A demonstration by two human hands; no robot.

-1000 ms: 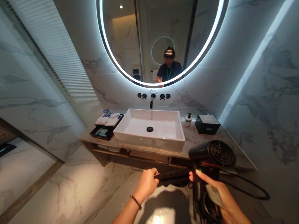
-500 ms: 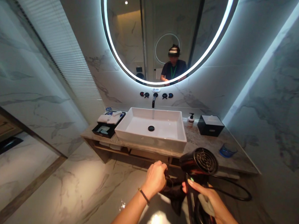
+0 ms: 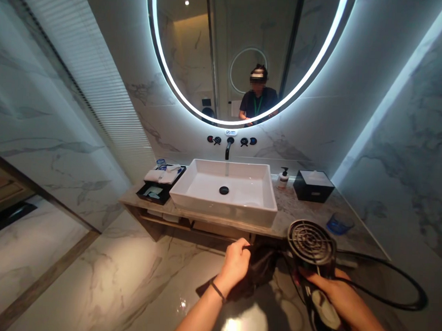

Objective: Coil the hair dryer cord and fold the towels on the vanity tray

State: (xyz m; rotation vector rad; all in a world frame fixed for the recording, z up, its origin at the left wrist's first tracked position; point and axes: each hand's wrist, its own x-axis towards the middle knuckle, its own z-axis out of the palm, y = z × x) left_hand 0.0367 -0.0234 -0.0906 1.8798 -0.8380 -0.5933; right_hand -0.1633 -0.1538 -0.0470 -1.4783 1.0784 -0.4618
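I see a marble worktop point(image 3: 300, 214) fixed along the wall under the round mirror. On it stands a white rectangular basin point(image 3: 225, 190) in the middle. At its left is a black tray point(image 3: 159, 184) with folded white towels point(image 3: 161, 175). At its right stand a small pump bottle point(image 3: 282, 178), a black tissue box point(image 3: 313, 186) and, nearer to me, a blue glass point(image 3: 338, 224).

The room was dim; the mirror point(image 3: 245, 53) ring glowed bluish-white at upper centre. Glare spotted the floor point(image 3: 89, 277) at bottom centre. Edges bowed with wide-angle distortion.
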